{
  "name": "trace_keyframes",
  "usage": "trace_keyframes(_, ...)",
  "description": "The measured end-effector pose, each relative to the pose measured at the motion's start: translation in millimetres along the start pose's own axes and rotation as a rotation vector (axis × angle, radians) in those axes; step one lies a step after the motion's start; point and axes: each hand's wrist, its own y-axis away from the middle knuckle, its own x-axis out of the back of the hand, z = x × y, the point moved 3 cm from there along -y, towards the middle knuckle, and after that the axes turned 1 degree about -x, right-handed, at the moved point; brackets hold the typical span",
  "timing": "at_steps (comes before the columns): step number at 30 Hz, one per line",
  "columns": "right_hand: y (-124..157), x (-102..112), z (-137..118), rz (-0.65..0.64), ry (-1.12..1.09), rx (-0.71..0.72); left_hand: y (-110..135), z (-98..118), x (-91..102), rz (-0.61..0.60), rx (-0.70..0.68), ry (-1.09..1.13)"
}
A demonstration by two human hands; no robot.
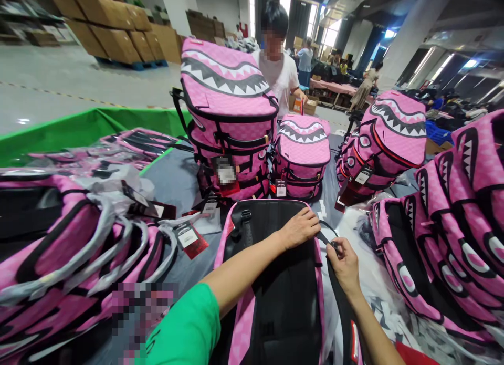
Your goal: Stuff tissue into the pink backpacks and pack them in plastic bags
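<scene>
A pink and black backpack (283,302) lies in front of me with its black back panel facing up. My left hand (301,227) reaches across the panel, its fingers curled over the bag's upper right edge where thin webbing comes out. Just to the right, my right hand (343,262) pinches the shoulder strap (342,296) at its buckle end; the fingers partly hide the buckle. The strap's padded part hangs down beside the bag, with a red and white label on it. At the bag's upper left, a second buckle (246,214) is visible.
Stacked pink backpacks (230,107) with shark-teeth prints stand behind, beside a smaller one (302,149) and another stack (388,134). More backpacks lie in rows at left (79,239) and right (452,239). A red hang tag (191,239) lies near. A person (277,76) stands across the table.
</scene>
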Motion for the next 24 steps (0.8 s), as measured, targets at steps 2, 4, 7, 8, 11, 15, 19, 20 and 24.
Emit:
trace_keyframes(2,1,-2,-6,-0.012,0.052,0.027,0,5,-4.9,0.029,0.125,0.151)
trace_keyframes(4,4,-8,-14,-0.028,0.121,0.077,3,7,-18.1,0.074,0.351,0.334)
trace_keyframes(7,14,-17,-23,-0.063,0.189,0.147,10,5,-42.1,0.090,0.550,0.457)
trace_keyframes(8,18,-19,-24,-0.059,0.202,0.163,12,3,-48.5,0.084,0.567,0.464)
trace_keyframes(11,32,-17,-25,-0.031,0.214,0.195,18,-6,-60.5,0.083,0.630,0.497)
trace_keyframes(15,41,-7,-20,-0.005,0.177,0.162,19,4,-60.4,0.103,0.630,0.509)
trace_keyframes(19,26,6,-14,-0.024,0.065,0.041,1,37,-38.0,0.096,0.171,0.455)
trace_keyframes(20,21,10,-13,-0.044,0.026,0.018,-5,42,-29.5,0.086,0.033,0.402)
trace_keyframes(24,5,27,-9,-0.068,-0.074,-0.037,-18,33,8.4,0.077,-0.209,0.099)
